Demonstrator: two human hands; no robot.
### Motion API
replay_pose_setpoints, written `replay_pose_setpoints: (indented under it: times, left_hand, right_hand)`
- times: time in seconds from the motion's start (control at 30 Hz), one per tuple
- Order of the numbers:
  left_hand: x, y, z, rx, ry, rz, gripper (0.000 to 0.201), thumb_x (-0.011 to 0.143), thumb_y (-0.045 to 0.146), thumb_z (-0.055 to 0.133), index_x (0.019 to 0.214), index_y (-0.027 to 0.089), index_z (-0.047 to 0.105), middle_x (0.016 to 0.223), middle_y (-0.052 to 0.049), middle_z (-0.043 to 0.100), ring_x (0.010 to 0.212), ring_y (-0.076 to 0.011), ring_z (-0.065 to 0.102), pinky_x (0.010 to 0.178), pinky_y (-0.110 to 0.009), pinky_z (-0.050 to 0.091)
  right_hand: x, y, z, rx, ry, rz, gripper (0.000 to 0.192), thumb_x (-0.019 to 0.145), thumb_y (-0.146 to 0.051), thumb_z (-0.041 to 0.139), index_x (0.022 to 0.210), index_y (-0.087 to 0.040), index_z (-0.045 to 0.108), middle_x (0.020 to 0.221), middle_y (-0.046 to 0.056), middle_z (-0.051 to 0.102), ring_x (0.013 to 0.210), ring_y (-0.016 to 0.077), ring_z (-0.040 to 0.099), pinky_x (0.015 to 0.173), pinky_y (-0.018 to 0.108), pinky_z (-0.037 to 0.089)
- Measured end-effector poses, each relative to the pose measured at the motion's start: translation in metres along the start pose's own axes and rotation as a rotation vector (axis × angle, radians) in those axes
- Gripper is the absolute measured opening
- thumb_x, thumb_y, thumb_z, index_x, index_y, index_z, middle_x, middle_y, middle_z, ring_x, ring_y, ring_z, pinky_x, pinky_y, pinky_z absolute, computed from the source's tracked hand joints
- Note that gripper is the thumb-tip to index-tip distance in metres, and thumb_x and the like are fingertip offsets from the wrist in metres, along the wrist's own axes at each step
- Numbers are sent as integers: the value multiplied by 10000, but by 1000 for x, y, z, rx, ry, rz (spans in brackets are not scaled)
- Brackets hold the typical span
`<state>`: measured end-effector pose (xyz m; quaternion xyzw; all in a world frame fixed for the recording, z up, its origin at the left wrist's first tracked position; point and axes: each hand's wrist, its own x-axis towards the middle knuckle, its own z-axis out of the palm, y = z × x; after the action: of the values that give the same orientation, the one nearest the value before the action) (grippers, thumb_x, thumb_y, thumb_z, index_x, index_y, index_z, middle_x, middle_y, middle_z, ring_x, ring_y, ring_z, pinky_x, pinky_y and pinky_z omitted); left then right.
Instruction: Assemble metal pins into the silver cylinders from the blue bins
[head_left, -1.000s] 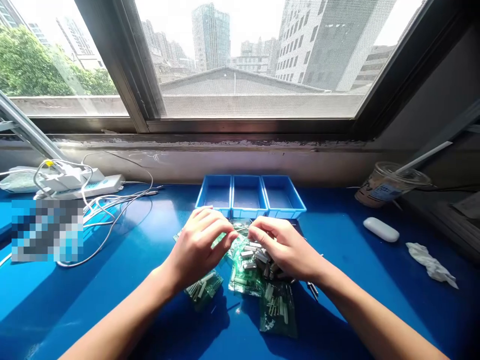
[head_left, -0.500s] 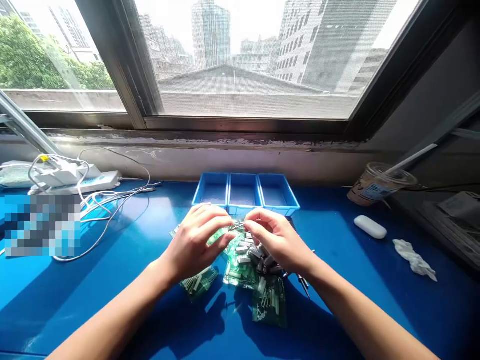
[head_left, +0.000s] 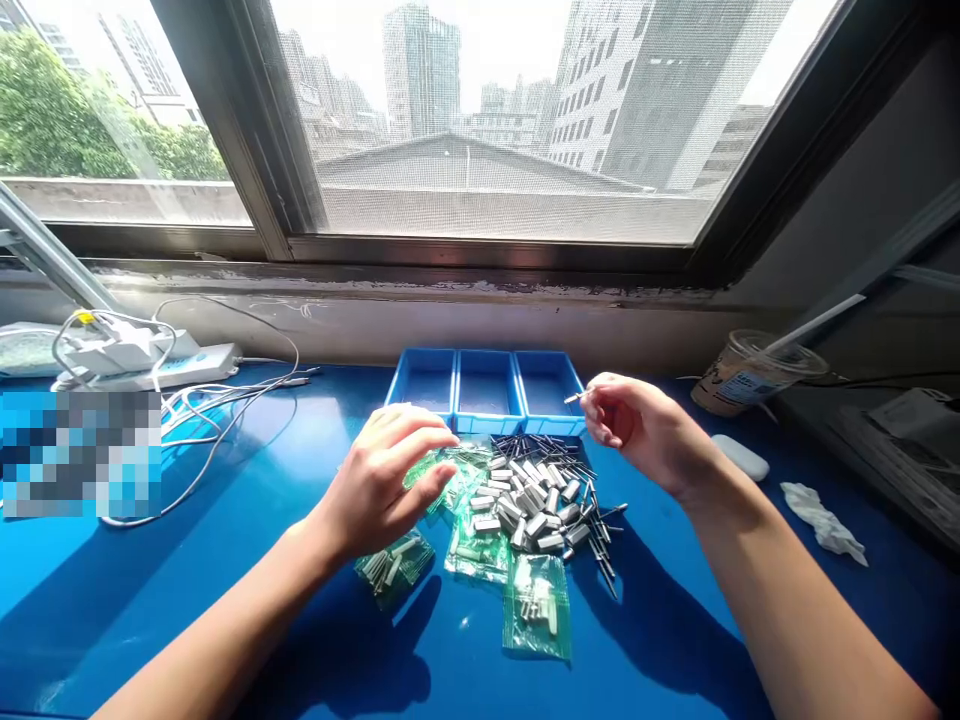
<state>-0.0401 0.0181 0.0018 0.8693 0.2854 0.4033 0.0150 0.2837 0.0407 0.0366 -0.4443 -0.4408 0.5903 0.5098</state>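
Note:
A heap of small silver components with long thin leads (head_left: 536, 500) lies on the blue table (head_left: 225, 560), among several green plastic bags (head_left: 537, 606) that hold more of them. My right hand (head_left: 637, 428) is raised just right of the right blue tray (head_left: 550, 392) and pinches one silver component (head_left: 576, 397) between thumb and fingers. My left hand (head_left: 382, 478) hovers over the left side of the bags with fingers spread and curved, holding nothing. Three blue trays stand side by side behind the heap: left (head_left: 422, 384), middle (head_left: 486, 386) and right.
A white power strip (head_left: 150, 360) with tangled white cables (head_left: 225, 410) sits at the back left. At the right are a plastic cup with a straw (head_left: 750, 375), a white oval case (head_left: 741, 457) and a crumpled tissue (head_left: 823, 522). A window sill runs behind the trays.
My right hand has lifted off the heap and moved right and back, carrying one component toward the right tray. My left hand has let go and opened, uncovering the heap.

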Motion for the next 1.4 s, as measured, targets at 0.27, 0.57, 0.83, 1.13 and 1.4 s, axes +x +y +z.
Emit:
replay_pose_setpoints:
  times: [0.27,0.57,0.83,1.13,1.4]
  left_hand:
    - [3,-10,-5,106,25,-68,142,1041,254,621,1089,153,708,1080,-90,734,1031,-235,679,930,-400,542]
    - [2,-17,-4,134,-76,-99,174,1040,300,615,1091,173,723,1062,-78,771,1014,-243,708,906,-392,545]
    - [2,-16,-3,124,-82,-66,184,1029,302,632,1095,159,728,1060,-80,773,1018,-251,708,929,-408,545]
    - [2,-16,-2,115,-94,-74,184,1027,291,633,1106,154,728,1071,-83,774,1020,-261,712,920,-418,550]
    - [1,-14,1,113,-150,-78,203,1042,308,605,1136,165,714,1076,-89,767,1022,-260,700,923,-426,552]
  right_hand:
    - [9,14,-7,-405,91,-4,314,789,-477,776,859,-187,676,681,-17,557,516,88,414,473,226,261]
    - [5,37,12,-1453,-250,-348,203,867,-189,593,959,-203,773,776,25,731,658,154,604,630,277,406]
    - [6,36,3,-1631,-282,-406,239,972,-214,599,975,-287,826,968,31,827,835,236,752,672,302,479]
    - [-3,27,6,-1593,-193,-459,175,971,-248,634,1011,-279,802,830,14,783,675,195,675,589,294,398]
    - [-3,27,10,-1329,-88,-950,156,1034,-232,627,1027,-212,781,907,50,734,725,160,651,667,307,500]
